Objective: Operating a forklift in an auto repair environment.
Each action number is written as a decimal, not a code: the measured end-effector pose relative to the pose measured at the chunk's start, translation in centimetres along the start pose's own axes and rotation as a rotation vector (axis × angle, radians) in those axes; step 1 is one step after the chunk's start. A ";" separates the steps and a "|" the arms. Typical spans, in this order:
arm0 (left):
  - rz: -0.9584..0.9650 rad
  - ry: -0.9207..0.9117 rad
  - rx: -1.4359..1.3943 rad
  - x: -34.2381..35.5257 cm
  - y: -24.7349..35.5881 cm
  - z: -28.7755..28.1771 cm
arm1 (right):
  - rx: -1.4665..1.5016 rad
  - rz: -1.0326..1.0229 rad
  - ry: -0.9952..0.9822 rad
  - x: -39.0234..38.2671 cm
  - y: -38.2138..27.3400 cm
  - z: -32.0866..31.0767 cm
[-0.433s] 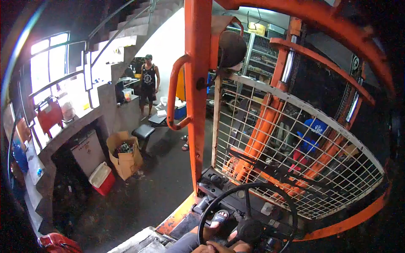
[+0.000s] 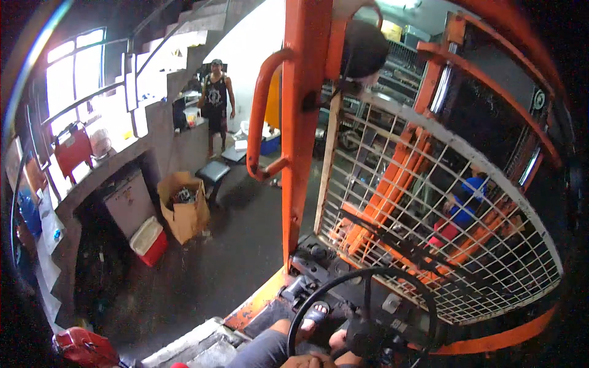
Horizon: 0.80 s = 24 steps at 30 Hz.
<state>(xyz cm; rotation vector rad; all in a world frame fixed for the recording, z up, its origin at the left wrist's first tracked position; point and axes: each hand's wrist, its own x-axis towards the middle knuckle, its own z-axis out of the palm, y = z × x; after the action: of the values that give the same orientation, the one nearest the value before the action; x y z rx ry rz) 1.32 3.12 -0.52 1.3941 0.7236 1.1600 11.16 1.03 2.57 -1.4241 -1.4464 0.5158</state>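
At the lower edge, what looks like my two hands lies together over my lap, with my left hand (image 2: 300,362) and my right hand (image 2: 319,360) overlapping. The frame cuts off most of the fingers, so I cannot make out their shape or whether anything is in them. Just above them stands the black steering wheel (image 2: 363,336); whether a hand touches its rim cannot be seen. My foot in a dark sandal (image 2: 316,313) shows through the wheel. Past the wheel is the forklift's dark dashboard (image 2: 392,303).
An orange post (image 2: 300,135) with a grab handle rises ahead, beside a white wire guard (image 2: 423,202) and the orange mast (image 2: 389,190). Behind the guard a person in blue (image 2: 472,196) is bent low. Another person (image 2: 216,104) stands near the stairs. A cardboard box (image 2: 184,208) and red cooler (image 2: 148,241) sit left.
My view has shifted slightly, so the post and guard appear farther right. The person in blue has bent lower behind the guard. My hands stay at the lower edge.
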 end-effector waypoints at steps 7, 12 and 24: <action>-0.226 0.088 -0.407 -0.7 -1.2 0.1 | 0.035 -0.189 0.025 -3.6 -1.3 0.4; -0.309 -0.119 -0.356 -1.9 -3.7 -0.9 | -0.099 -0.217 0.106 -5.6 1.5 -1.2; -0.183 -0.190 -0.189 -2.2 -1.6 0.1 | -0.472 -0.358 0.350 -8.2 7.2 -6.7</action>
<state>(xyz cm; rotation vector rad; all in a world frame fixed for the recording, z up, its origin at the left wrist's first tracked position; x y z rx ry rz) 0.94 1.35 -2.54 1.2329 0.5781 0.9137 18.78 -7.17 -3.59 -1.4715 -1.5405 -0.3083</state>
